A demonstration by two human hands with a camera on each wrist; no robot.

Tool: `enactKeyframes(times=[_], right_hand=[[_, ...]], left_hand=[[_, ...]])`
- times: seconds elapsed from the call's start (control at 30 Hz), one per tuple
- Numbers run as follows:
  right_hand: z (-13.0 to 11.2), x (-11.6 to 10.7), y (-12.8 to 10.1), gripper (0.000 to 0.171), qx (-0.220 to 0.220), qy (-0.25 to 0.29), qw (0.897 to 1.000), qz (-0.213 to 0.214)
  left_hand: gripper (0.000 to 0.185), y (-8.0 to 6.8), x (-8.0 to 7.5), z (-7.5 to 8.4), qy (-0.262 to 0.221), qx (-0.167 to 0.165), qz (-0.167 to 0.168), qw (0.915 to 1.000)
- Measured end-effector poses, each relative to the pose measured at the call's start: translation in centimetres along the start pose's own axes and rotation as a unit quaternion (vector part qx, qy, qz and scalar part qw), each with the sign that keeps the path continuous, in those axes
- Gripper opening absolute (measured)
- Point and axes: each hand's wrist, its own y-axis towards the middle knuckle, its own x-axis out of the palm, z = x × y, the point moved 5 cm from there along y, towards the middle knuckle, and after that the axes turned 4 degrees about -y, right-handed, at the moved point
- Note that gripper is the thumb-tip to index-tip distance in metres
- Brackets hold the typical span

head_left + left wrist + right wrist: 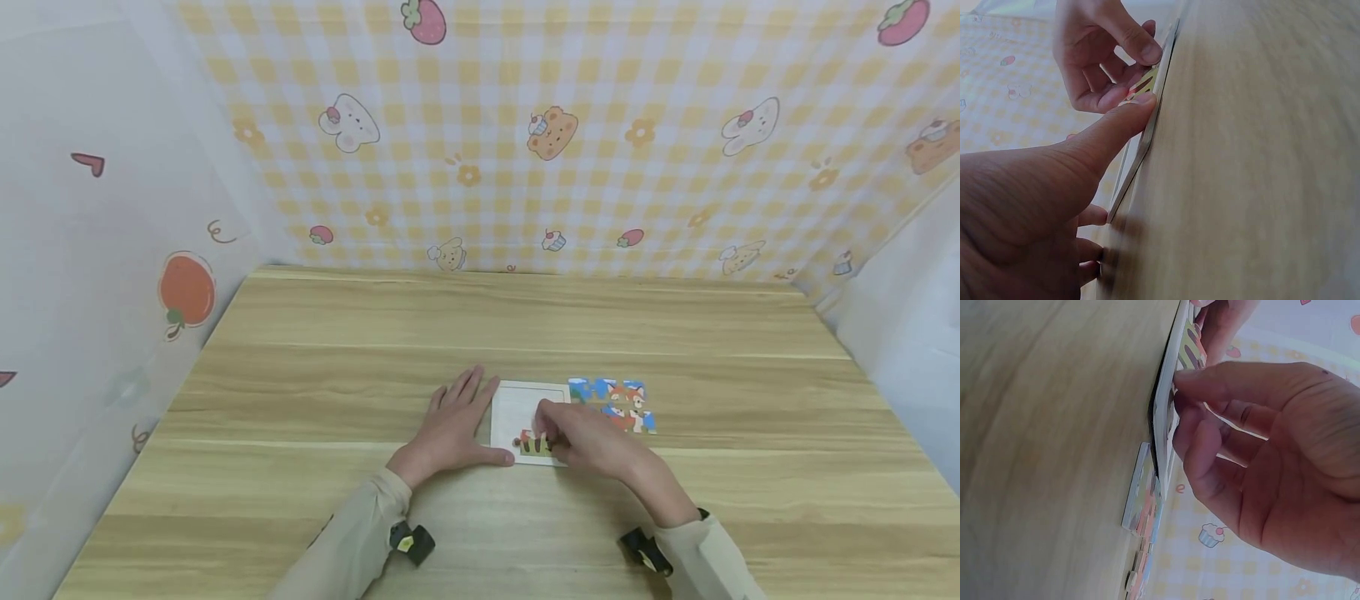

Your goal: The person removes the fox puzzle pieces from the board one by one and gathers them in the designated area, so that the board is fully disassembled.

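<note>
A white square puzzle tray (527, 400) lies on the table, with yellow-green and brown striped puzzle pieces (534, 444) joined along its front edge. My left hand (450, 433) has its fingers spread at the tray's left side. The left thumb presses the front left corner, beside the striped pieces. Over the tray's front right part, my right hand (592, 437) has curled fingers, with thumb and index fingertips close together on a puzzle piece (1170, 415). That piece is mostly hidden by the fingers.
Loose blue and orange puzzle pieces (630, 404) with a fox picture lie just right of the tray, partly behind the right hand. The wooden table (337, 333) meets a yellow checked cloth (480, 167) at the back.
</note>
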Motion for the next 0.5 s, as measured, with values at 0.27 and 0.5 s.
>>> enactKeyframes(times=[0.27, 0.5], right_hand=[[-0.15, -0.12, 0.05, 0.018, 0.005, -0.013, 1.0, 0.005], [-0.21, -0.43, 0.0, 0.018, 0.01, -0.015, 1.0, 0.003]], left_hand=[[0.103, 0.03, 0.02, -0.09, 0.003, -0.002, 0.0, 1.0], [0.103, 0.13, 0.11, -0.2, 0.004, 0.0, 0.0, 1.0]])
